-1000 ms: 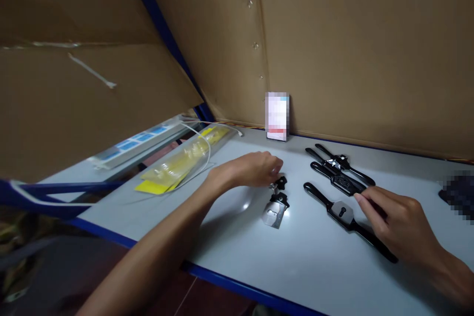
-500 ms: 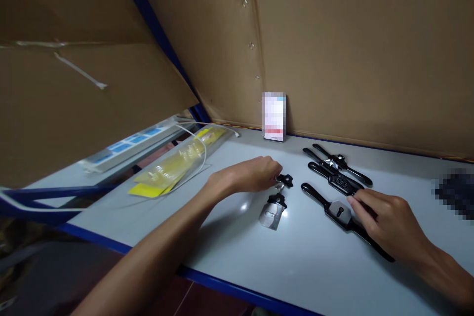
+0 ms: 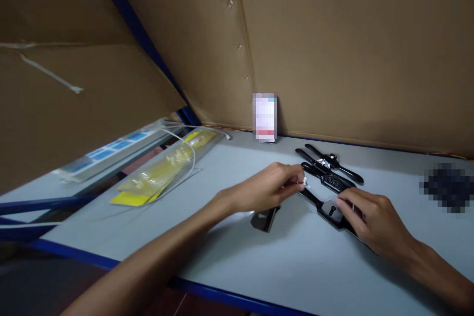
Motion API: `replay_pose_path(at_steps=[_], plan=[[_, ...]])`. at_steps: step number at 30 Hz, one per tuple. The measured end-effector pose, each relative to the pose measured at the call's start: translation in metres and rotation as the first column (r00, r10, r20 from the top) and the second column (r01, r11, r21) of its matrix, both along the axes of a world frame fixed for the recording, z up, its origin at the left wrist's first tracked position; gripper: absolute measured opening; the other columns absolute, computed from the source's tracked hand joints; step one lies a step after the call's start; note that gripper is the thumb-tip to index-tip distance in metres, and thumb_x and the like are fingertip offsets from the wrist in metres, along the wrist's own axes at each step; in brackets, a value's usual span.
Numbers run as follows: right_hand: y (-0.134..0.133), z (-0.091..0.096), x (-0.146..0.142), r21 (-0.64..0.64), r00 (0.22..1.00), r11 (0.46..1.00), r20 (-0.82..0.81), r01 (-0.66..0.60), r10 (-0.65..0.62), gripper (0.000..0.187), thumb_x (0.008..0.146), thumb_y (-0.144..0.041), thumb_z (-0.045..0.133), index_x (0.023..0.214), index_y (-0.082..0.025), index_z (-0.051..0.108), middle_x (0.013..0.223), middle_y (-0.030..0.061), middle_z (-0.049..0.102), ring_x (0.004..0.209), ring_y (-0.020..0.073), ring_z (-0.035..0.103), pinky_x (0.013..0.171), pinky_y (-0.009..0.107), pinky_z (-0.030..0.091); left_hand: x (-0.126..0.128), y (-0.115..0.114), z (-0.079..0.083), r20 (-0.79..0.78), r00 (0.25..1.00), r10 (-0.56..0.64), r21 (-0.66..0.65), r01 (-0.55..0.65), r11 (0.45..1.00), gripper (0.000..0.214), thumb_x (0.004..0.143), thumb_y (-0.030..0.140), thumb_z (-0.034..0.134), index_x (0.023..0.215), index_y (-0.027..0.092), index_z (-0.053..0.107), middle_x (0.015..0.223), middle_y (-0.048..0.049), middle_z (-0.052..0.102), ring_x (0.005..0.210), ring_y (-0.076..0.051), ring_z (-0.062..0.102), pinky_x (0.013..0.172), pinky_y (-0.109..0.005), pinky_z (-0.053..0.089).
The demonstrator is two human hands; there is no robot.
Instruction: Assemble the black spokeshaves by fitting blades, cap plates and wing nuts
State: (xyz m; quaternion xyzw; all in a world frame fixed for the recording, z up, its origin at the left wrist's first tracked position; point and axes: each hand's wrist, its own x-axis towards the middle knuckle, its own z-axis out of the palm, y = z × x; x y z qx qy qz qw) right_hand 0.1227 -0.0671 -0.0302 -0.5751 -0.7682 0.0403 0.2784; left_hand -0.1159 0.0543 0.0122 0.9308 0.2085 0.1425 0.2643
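Note:
My left hand (image 3: 272, 188) hovers over the grey table (image 3: 237, 252), fingers pinched on a small shiny metal part (image 3: 305, 183), close to the left end of a black two-handled tool. Under its wrist lies a metal plate with a black clamp (image 3: 263, 218). My right hand (image 3: 365, 217) rests on the middle of the nearest black two-handled tool (image 3: 326, 206), fingers curled on its body beside the silver plate with a keyhole slot. Two more black two-handled tools (image 3: 329, 170) lie just behind it.
Cardboard walls (image 3: 333, 44) close off the back and left. A small blurred card (image 3: 264, 117) leans on the back wall. A clear bag with yellow contents (image 3: 163, 173) and a white cable (image 3: 187, 150) lie at the left. A blurred dark object (image 3: 446, 186) sits at the right. The blue front edge (image 3: 222, 295) is near.
My left hand has lifted a small part from beside the metal plate and moved right toward the nearest black tool. My right hand has slid up onto the tool's middle. The view has shifted.

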Motion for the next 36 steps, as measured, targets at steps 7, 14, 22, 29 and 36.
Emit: replay_pose_path(at_steps=[7,14,22,29,36], plan=[[-0.013,0.0,-0.018,-0.016,0.966,0.99,-0.223,-0.14,0.133,0.016,0.102,-0.028,0.051,0.099,-0.02,0.065,0.077,0.0009,0.068,0.06,0.0127,0.059,0.056,0.027,0.045,0.018,-0.035,-0.019,0.051,0.993,-0.106,-0.039,0.108,0.993,0.011,0.1,0.025,0.052,0.099,0.018,0.061,0.073,0.0016,0.061,0.062,-0.012,0.052,0.059,-0.026,0.041],[-0.015,0.001,-0.023,-0.045,0.953,0.988,-0.275,-0.147,0.129,0.016,0.101,-0.029,0.053,0.094,-0.021,0.065,0.069,-0.0014,0.064,0.055,0.0121,0.056,0.053,0.026,0.045,0.021,-0.037,-0.03,0.024,0.994,-0.104,0.047,0.103,0.994,0.011,0.101,0.022,0.052,0.099,0.018,0.062,0.077,-0.0003,0.066,0.068,-0.013,0.059,0.062,-0.027,0.046],[-0.004,0.012,-0.007,-0.001,0.961,0.999,-0.271,0.048,-0.047,0.015,0.092,-0.026,0.059,0.079,-0.022,0.065,0.063,-0.0025,0.06,0.055,0.0125,0.053,0.054,0.027,0.044,0.015,-0.02,-0.027,0.17,0.985,0.021,0.088,-0.036,0.995,0.014,0.099,0.027,0.054,0.106,0.017,0.06,0.08,-0.0003,0.065,0.068,-0.013,0.057,0.065,-0.028,0.047],[0.01,0.009,0.003,-0.142,0.953,0.988,-0.288,0.053,-0.093,0.016,0.088,-0.027,0.056,0.074,-0.023,0.064,0.068,-0.0001,0.065,0.062,0.0157,0.058,0.056,0.029,0.044,0.003,0.018,-0.022,0.047,0.996,0.08,0.339,-0.092,0.936,0.016,0.099,0.02,0.049,0.104,0.017,0.064,0.098,-0.0083,0.068,0.095,-0.022,0.061,0.081,-0.036,0.05],[0.007,0.006,0.017,-0.061,0.978,0.977,-0.026,0.205,-0.207,0.01,0.078,-0.02,0.055,0.068,-0.025,0.055,0.062,-0.0022,0.062,0.053,0.0152,0.052,0.055,0.03,0.039,-0.013,0.039,-0.012,-0.231,0.92,0.316,0.463,-0.181,0.868,0.022,0.096,0.015,0.044,0.096,0.017,0.067,0.091,-0.0087,0.069,0.074,-0.019,0.06,0.061,-0.03,0.036]])
